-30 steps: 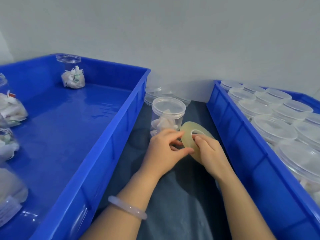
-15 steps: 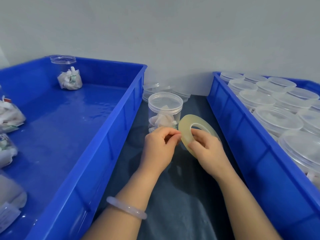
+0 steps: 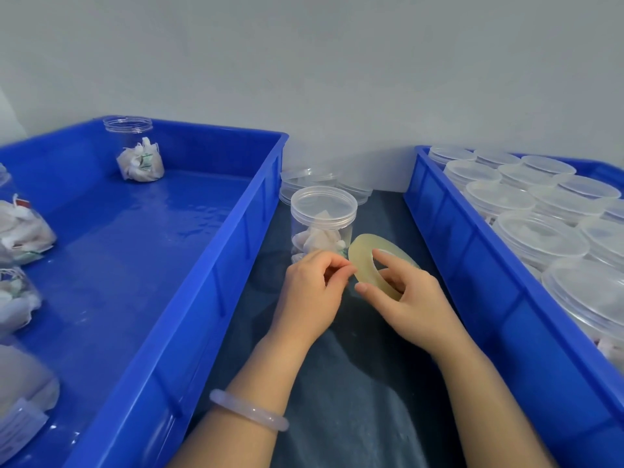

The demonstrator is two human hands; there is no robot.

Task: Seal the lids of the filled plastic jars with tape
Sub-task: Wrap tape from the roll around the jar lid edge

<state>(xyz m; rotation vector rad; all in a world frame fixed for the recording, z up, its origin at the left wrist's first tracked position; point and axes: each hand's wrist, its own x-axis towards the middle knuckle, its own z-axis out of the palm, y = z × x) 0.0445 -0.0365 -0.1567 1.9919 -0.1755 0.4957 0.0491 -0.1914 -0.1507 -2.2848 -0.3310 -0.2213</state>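
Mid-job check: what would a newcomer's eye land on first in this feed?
At centre, two hands handle a yellowish tape roll: the right hand holds it with a finger through its hole, and the left hand pinches at its edge. Just behind them a lidded jar of white packets stands on the dark mat. The right bin is packed with closed jars; the left bin holds only a few.

readable text: none | jar label (image 3: 20, 422): blurred | sachet print (image 3: 146, 161): too small
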